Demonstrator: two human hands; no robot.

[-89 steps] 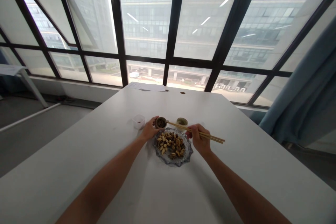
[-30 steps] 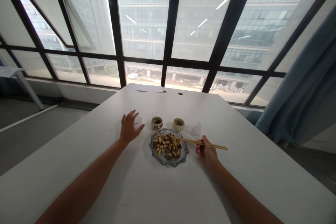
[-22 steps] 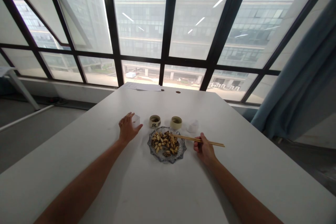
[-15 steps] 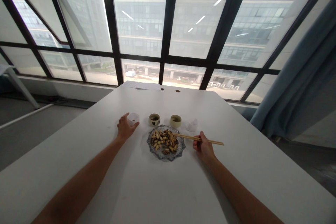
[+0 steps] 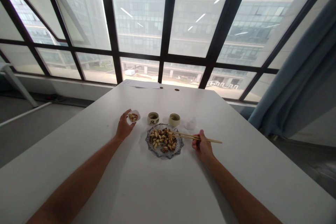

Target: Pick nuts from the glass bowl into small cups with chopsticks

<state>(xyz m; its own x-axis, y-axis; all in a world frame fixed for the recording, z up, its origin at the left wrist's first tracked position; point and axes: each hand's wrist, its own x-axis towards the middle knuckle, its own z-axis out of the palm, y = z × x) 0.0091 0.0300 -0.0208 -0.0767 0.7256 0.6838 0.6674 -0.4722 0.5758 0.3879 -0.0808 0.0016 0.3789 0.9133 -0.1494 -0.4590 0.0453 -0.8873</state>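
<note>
My left hand (image 5: 124, 126) grips a small white cup (image 5: 138, 114) by its sides; the cup is tilted so that nuts show inside it. In my right hand (image 5: 203, 146) is a pair of wooden chopsticks (image 5: 214, 141), their tips slightly apart over the nuts (image 5: 168, 137). These nuts lie heaped in a scalloped glass dish (image 5: 150, 147) between the hands. Just behind the dish stand a small pale cup with dark markings (image 5: 153, 119) and a plain greenish cup (image 5: 174, 120). A white translucent object (image 5: 190, 123) sits right of them.
The white table (image 5: 168, 189) reaches to the windows. Sheets of paper (image 5: 141, 84) lie at its far edge, with two small round dark spots (image 5: 176, 90) beside them. A blue curtain (image 5: 291, 73) hangs at the right, and a white metal frame (image 5: 22, 85) stands at the left.
My left hand has tipped the white cup, so the nuts inside now show. The chopstick tips have spread slightly apart. The whole view has shifted a little.
</note>
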